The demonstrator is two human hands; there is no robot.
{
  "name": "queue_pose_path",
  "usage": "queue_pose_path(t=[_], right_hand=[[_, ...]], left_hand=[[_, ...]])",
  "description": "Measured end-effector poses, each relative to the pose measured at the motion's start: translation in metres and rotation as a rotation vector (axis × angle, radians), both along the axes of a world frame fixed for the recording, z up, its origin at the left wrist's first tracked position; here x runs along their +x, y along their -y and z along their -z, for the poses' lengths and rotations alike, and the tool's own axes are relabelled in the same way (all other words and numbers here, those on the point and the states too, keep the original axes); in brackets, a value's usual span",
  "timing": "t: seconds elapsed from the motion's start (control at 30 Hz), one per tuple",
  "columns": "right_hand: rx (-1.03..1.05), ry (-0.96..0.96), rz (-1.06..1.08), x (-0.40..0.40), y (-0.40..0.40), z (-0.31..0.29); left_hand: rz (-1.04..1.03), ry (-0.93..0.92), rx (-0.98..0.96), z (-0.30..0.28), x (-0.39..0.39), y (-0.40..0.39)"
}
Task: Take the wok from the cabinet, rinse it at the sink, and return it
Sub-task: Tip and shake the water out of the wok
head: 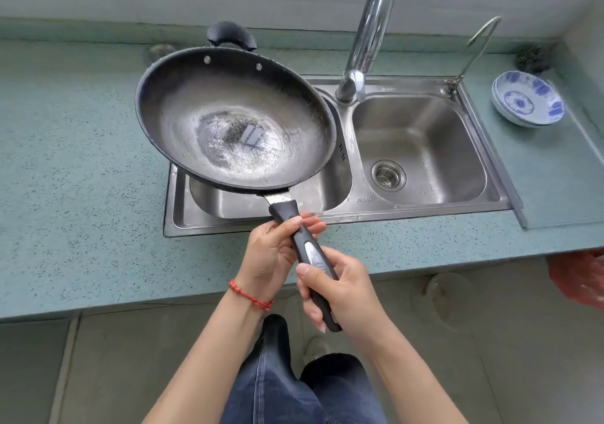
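Observation:
A dark wok (pixel 235 119) with a worn silvery bottom hangs level over the left basin of the steel double sink (pixel 421 209). Its long black handle (pixel 309 250) points toward me. My left hand (pixel 271 253), with a red cord on the wrist, wraps the handle near the bowl. My right hand (pixel 340 293) grips the handle's end. A small black helper handle (pixel 231 34) sits at the wok's far rim. The chrome tap (pixel 369 38) arches above the divider between the basins; no water is visible running.
Green speckled counter (pixel 75 168) surrounds the sink. Stacked blue-and-white bowls (pixel 528 98) stand at the right, with a steel scourer (pixel 532 59) behind them and a thin second tap (pixel 474 47). The right basin (pixel 421 142) holds only its drain strainer. A red bag (pixel 578 280) hangs below the counter's right edge.

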State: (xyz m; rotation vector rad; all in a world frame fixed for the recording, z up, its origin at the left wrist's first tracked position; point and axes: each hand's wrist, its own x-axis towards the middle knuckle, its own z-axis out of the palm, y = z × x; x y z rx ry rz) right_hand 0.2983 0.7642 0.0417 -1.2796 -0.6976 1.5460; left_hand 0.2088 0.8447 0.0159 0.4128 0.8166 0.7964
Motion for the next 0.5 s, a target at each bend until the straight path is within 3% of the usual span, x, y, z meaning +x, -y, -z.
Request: queue_pose_path(t=[0.1, 0.3, 0.5], right_hand=[[0.007, 0.044, 0.011, -0.006, 0.001, 0.007], [-0.014, 0.248, 0.009, -0.008, -0.001, 0.012], [-0.037, 0.278, -0.004, -0.004, -0.002, 0.015]], left_hand=[[0.03, -0.06, -0.015, 0.003, -0.005, -0.004], [0.031, -0.405, 0.074, 0.005, -0.005, -0.002], [-0.075, -0.372, 0.029, 0.009, 0.006, 0.005]])
